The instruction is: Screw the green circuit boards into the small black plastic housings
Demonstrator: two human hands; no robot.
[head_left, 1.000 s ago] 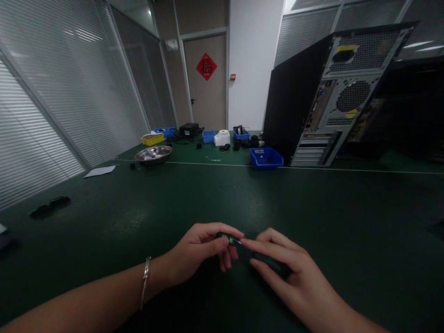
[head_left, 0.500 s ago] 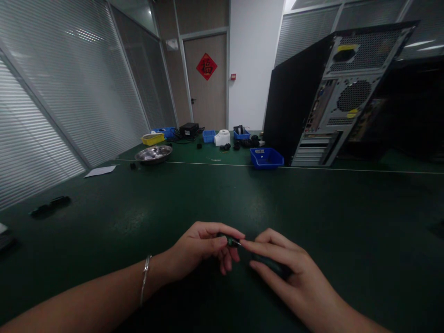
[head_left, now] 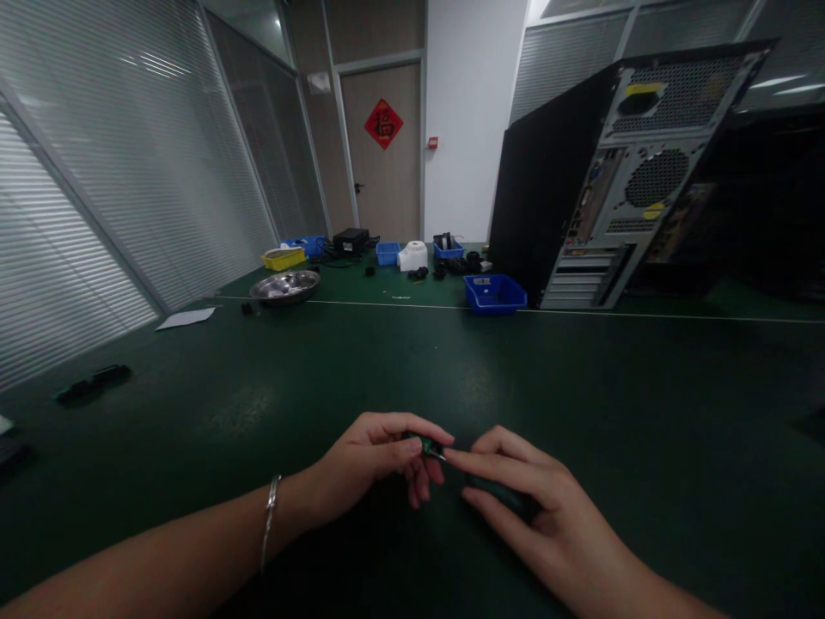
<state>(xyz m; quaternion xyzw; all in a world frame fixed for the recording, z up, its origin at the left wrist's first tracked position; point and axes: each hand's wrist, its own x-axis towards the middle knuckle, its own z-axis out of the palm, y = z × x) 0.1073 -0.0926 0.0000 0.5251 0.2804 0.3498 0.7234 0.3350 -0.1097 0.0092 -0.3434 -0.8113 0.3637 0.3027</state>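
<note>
Just below the middle of the view, my left hand (head_left: 380,456) pinches a small green-and-black part (head_left: 426,444) between thumb and fingers. It looks like a little circuit board, but most of it is covered. From the right, my right hand (head_left: 541,499) is closed round a slim tool with a dark handle (head_left: 506,494); its exact kind is not plain. The index finger is stretched forward along the tool, its tip close to the green part. A thin bright metal tip shows there, touching or very near the part.
A dark green table (head_left: 361,361) spreads under both hands. At its far side stand a blue bin (head_left: 495,297), a metal bowl (head_left: 285,299), a white housing (head_left: 413,256) and a yellow tray (head_left: 284,258). A tall computer case (head_left: 554,180) rises at right; dark pieces (head_left: 94,383) lie at left.
Both hands keep nearly the same place and hold. The green part and the metal tip have shifted very slightly against each other.
</note>
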